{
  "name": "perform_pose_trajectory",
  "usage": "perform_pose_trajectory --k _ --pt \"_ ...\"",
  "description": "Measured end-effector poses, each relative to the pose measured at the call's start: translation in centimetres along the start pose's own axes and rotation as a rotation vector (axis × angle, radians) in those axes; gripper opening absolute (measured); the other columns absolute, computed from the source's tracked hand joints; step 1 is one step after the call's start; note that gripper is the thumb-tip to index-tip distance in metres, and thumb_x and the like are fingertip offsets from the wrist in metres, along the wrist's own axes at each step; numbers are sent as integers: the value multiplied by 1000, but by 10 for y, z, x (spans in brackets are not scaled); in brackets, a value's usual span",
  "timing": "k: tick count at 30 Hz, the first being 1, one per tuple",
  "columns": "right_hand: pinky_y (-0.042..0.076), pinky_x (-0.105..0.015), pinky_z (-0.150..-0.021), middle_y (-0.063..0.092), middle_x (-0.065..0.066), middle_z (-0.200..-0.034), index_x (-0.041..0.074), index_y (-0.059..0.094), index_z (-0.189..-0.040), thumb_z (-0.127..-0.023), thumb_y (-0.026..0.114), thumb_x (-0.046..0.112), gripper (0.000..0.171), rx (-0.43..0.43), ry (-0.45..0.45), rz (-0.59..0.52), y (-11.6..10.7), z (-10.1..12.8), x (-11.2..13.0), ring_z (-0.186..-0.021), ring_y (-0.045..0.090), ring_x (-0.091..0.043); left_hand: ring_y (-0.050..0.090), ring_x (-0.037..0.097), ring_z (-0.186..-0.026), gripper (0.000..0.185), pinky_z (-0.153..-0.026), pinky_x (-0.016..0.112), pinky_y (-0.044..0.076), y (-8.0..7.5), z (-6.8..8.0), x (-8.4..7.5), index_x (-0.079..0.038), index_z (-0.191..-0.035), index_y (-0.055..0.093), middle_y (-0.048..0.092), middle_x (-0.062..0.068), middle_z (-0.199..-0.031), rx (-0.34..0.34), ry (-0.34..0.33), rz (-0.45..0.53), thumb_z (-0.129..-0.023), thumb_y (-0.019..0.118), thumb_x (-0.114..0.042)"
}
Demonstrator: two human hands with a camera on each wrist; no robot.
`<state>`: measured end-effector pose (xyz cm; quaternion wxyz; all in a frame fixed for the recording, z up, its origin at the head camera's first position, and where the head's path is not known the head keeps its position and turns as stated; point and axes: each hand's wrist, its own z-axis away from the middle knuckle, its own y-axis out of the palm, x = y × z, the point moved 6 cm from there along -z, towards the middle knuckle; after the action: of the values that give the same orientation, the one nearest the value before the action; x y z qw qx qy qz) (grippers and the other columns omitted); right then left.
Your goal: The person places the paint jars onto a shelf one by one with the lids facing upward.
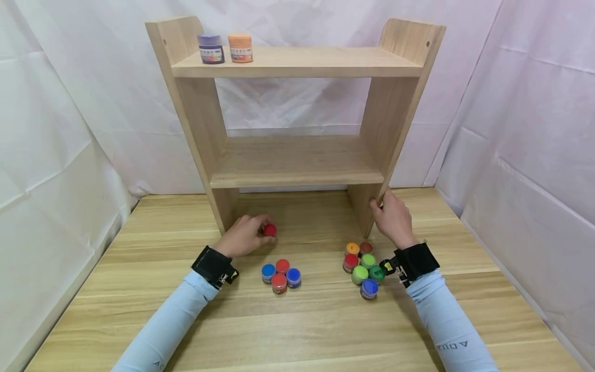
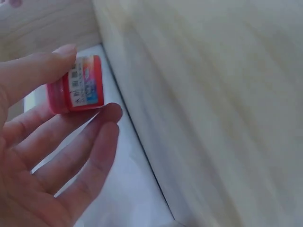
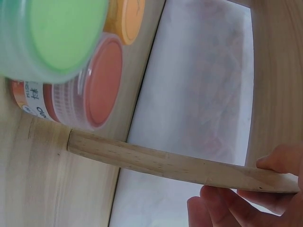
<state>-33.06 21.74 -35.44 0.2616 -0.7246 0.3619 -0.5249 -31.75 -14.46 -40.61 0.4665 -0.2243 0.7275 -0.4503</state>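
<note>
The left hand (image 1: 245, 236) pinches a red paint jar (image 1: 270, 230) just above the surface (image 1: 297, 330), while the right hand (image 1: 393, 218) grips the wooden shelf (image 1: 297, 62) side, probably steadying it.

Light blue sleeves with dark lettering; black wrist straps above both bare hands.

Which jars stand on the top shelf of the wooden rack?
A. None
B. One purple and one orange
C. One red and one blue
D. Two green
B: a purple jar and an orange jar stand side by side at the left end of the top shelf.
</note>
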Motion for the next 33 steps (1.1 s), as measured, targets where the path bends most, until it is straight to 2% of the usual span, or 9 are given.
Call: perform_pose_trajectory --k 8,16,23,27,33 --pt "50 -33 -53 61 -33 -136 -3 41 -151 -106 46 24 52 -5 -6 -3 -3 -2 -1 -110 70 -49 69 13 -81 34 -71 29 58 -16 0 -21 -11 -118 67 75 3 -95 -122 76 26 -88 82 -21" --pt "51 -32 -53 62 -32 -136 -2 43 -149 -107 46 25 51 10 -3 -10 0 -2 -1 -111 70 -48 70 16 -83 37 -73 30 60 -23 6 -38 -12 -121 66 76 4 -101 -151 105 6 -88 81 -18" --pt "53 -36 -56 61 -32 -137 -1 42 -151 -107 46 25 52 9 -7 -9 2 -1 -1 -111 70 -48 72 21 -85 35 -72 31 59 -33 10 -50 -12 -120 66 76 3 -100 -215 153 -5 -90 80 -21" --pt "54 -36 -57 60 -32 -138 -1 40 -152 -107 46 26 53 21 -3 -13 4 1 -2 -112 69 -48 71 17 -84 34 -71 31 59 -39 14 -57 -12 -120 67 76 2 -101 -242 174 -10 -90 80 -22" --pt "49 -31 -54 63 -32 -135 -2 43 -149 -106 46 26 51 6 -12 -5 1 -1 0 -109 71 -47 70 14 -82 33 -71 33 60 -54 11 -70 -10 -118 66 75 3 -100 -319 254 9 -89 81 -18"
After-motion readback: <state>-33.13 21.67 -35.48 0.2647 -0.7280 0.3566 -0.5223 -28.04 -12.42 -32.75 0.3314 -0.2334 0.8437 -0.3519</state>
